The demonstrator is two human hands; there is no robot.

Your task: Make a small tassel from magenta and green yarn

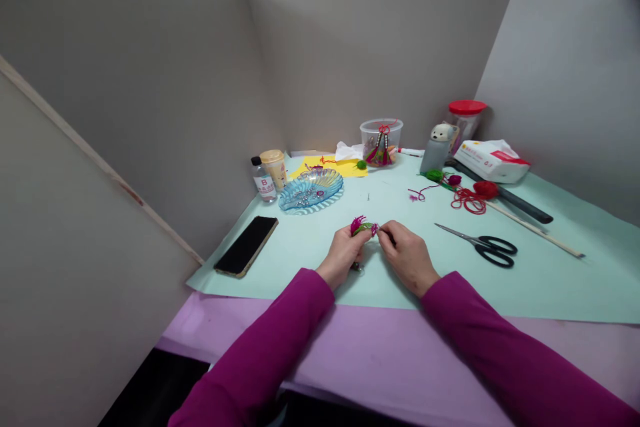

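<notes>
Left of the scissors [477, 241], the left hand [343, 255] clamps pink-and-green yarn [358, 225]; the right hand [407, 257] pinches its end

A green sheet [295, 243] covers the tabletop [370, 337], purple along its front edge; a phone [247, 247] lies near the left edge, a jar [467, 108] near the back-right corner.

We see a phone [247, 247] lying flat with a black screen on the left side of the tabletop [565, 293]. Behind it, we spot a clear bottle [263, 183] with a black cap and a big B, just beside a yellowish cup [275, 167]. Over on the right, we find a grey bottle [434, 159] with a white bear head, a red-topped jar [468, 117] behind it, and a white-and-red tissue pack [493, 159]. Grey walls [390, 33] stand around us.
</notes>
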